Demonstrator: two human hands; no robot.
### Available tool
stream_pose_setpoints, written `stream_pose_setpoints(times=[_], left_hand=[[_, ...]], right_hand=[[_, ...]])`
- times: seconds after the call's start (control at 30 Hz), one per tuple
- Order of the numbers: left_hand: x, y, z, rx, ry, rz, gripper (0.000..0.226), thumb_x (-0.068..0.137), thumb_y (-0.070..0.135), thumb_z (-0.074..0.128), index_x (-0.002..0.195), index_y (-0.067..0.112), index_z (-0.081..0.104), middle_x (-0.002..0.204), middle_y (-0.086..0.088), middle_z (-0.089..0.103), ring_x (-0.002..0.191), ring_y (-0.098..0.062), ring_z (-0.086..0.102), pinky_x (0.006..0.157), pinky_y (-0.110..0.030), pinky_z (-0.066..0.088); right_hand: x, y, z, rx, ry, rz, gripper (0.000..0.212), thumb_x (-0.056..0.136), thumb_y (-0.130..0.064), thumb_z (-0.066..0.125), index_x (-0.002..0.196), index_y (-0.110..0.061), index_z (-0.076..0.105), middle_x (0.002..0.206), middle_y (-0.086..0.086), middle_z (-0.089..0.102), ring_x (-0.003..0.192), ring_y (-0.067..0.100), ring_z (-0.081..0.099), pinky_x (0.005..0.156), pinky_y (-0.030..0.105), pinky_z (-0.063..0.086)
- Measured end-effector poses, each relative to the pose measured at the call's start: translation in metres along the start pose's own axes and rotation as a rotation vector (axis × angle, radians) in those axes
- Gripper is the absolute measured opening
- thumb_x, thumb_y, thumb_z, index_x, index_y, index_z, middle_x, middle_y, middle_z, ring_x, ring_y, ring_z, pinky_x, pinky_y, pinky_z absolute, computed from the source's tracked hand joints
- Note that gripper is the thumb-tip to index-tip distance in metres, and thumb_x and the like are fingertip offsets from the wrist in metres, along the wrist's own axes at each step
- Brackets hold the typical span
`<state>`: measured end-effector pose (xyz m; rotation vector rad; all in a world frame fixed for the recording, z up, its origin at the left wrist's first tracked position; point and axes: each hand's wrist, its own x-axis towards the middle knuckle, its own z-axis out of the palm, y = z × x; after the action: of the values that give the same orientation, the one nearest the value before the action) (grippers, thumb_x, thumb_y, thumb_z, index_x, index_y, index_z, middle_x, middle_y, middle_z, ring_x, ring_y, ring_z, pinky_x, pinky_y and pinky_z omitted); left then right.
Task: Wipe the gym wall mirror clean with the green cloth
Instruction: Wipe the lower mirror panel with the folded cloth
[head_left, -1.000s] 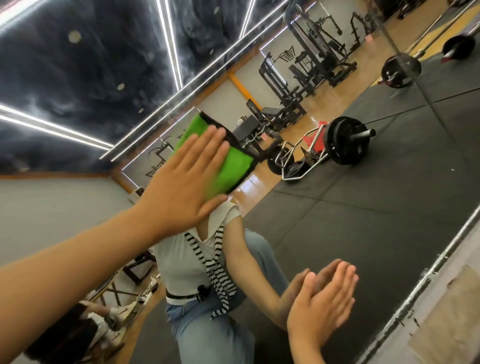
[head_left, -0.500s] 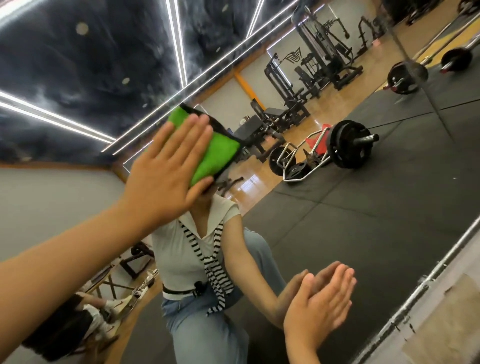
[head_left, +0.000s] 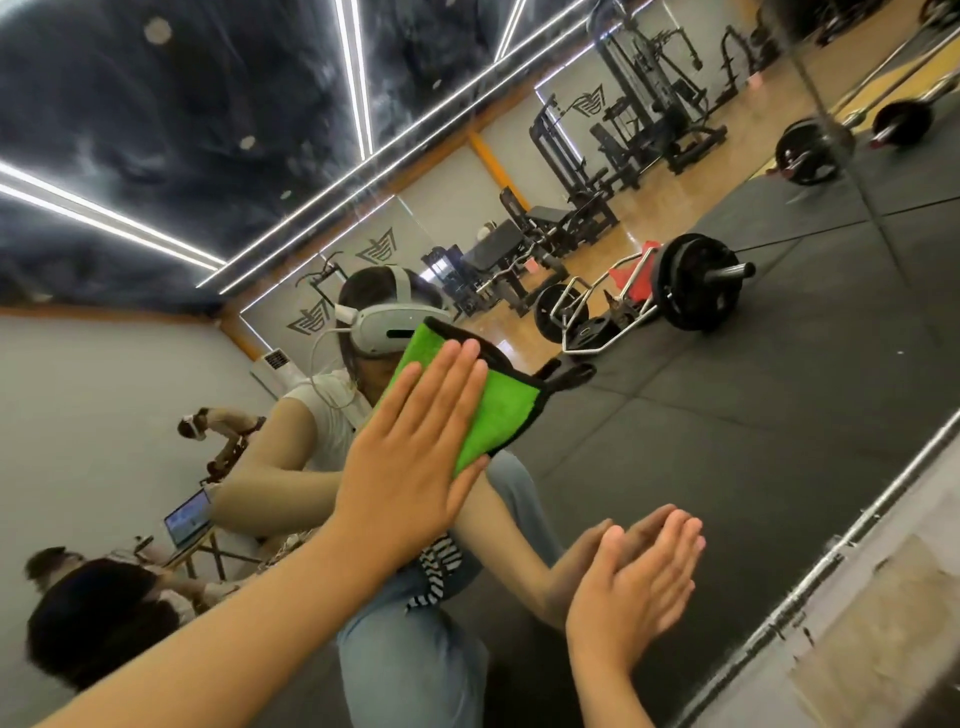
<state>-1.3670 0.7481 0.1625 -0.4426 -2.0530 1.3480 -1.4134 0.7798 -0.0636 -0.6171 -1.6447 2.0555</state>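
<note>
Mirror: fills nearly the whole view, upright, its metal bottom edge slanting from about 2 o'clock down to 5 o'clock at the right.

Green cloth: pressed flat against the glass near the centre, black-trimmed, long axis running from about 11 o'clock to 5 o'clock, a small black loop sticking out at its 3 o'clock corner.

Left hand: spread flat and wide over the cloth's lower left part, fingers pointing to about 1 o'clock, palm pinning the cloth to the mirror; not clenched around it, only pressing.

Right hand: open, holding nothing, fingers together and pointing to 1 o'clock, at about 4 o'clock from the cloth. Fingertips meet their own reflection, so probably resting on the glass as a support, but hard to say for sure.

Nearer hand to the cloth: the left, already on it. Unwiped glass lies mostly toward 2 and 3 o'clock, so likely next: slide cloth along that way, keeping palm pressure even.
</note>
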Motion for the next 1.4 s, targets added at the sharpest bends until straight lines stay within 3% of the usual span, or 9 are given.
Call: stream_pose_setpoints(times=[0.07,0.27,0.43,0.63,0.83,1.0,1.1,1.23,1.4], left_hand=[[-0.005,0.016,0.003,-0.036,-0.019,-0.061,0.073,0.1,0.047,0.032,0.156,0.002,0.022,0.165,-0.016,0.016,0.153,-0.03,0.015,0.124,-0.046,0.013],[-0.023,0.042,0.015,0.015,-0.088,0.26,0.075,0.096,0.046,0.045,0.157,0.006,0.025,0.166,-0.011,0.015,0.154,-0.024,0.012,0.125,-0.042,0.004],[-0.007,0.049,0.014,-0.044,-0.023,-0.048,0.07,0.099,0.043,0.036,0.157,0.006,0.024,0.165,-0.012,0.016,0.154,-0.025,0.013,0.125,-0.043,0.005],[-0.04,0.09,0.032,-0.01,-0.158,0.312,0.072,0.096,0.044,0.034,0.157,0.007,0.022,0.166,-0.011,0.013,0.154,-0.024,0.007,0.124,-0.043,0.001],[-0.035,0.098,0.026,-0.122,-0.101,0.041,0.071,0.097,0.042,0.035,0.157,0.007,0.023,0.166,-0.011,0.014,0.154,-0.024,0.012,0.125,-0.042,0.003],[-0.039,0.112,0.026,-0.133,-0.156,0.066,0.073,0.097,0.045,0.035,0.157,0.006,0.022,0.166,-0.013,0.014,0.153,-0.025,0.013,0.125,-0.043,0.003],[-0.04,0.111,0.022,-0.216,-0.144,0.048,0.071,0.098,0.047,0.035,0.156,0.007,0.027,0.165,-0.011,0.018,0.153,-0.024,0.016,0.124,-0.042,0.01],[-0.035,0.101,0.016,-0.318,-0.078,0.073,0.06,0.098,0.034,0.034,0.151,0.006,0.039,0.161,-0.01,0.03,0.15,-0.022,0.025,0.121,-0.04,0.017],[-0.03,0.068,0.015,-0.423,0.041,0.12,0.052,0.093,0.015,0.047,0.143,0.001,0.048,0.153,-0.013,0.041,0.145,-0.023,0.032,0.122,-0.031,0.02]], right_hand=[[-0.001,0.0,-0.001,0.0,-0.016,0.006,0.076,0.094,-0.054,0.027,0.157,-0.011,0.022,0.166,0.005,0.017,0.153,0.02,0.011,0.122,0.049,0.009],[-0.001,-0.002,-0.003,0.009,-0.032,0.013,0.078,0.092,-0.056,0.026,0.158,-0.013,0.021,0.166,0.004,0.015,0.153,0.019,0.009,0.122,0.047,0.007],[0.0,-0.004,-0.003,0.036,-0.026,0.025,0.081,0.089,-0.057,0.026,0.157,-0.011,0.024,0.165,0.005,0.017,0.153,0.02,0.011,0.122,0.045,0.007],[-0.001,-0.006,-0.009,0.048,-0.071,0.037,0.084,0.079,-0.041,0.016,0.156,-0.01,0.017,0.165,0.005,0.013,0.153,0.017,0.006,0.122,0.039,0.001],[0.003,-0.005,-0.02,0.14,-0.093,0.03,0.081,0.085,-0.06,0.027,0.156,-0.021,0.023,0.158,-0.015,0.01,0.148,0.002,0.004,0.117,0.019,-0.004],[0.007,-0.002,-0.034,0.26,-0.163,0.069,0.056,0.099,-0.035,0.041,0.153,-0.027,0.032,0.16,-0.018,0.019,0.151,0.005,0.012,0.123,0.039,0.012],[0.004,-0.01,-0.046,0.311,-0.044,0.148,0.045,0.101,-0.017,0.048,0.145,-0.022,0.045,0.157,-0.004,0.035,0.147,0.013,0.027,0.12,0.05,0.025],[-0.018,-0.041,-0.056,0.383,-0.001,-0.05,0.038,0.096,-0.024,0.044,0.133,-0.032,0.051,0.144,-0.015,0.043,0.14,0.007,0.036,0.115,0.043,0.032],[-0.026,-0.053,-0.046,0.313,-0.18,-0.285,0.042,0.098,-0.029,0.036,0.138,-0.04,0.041,0.151,-0.024,0.034,0.146,0.004,0.028,0.116,0.029,0.026]])
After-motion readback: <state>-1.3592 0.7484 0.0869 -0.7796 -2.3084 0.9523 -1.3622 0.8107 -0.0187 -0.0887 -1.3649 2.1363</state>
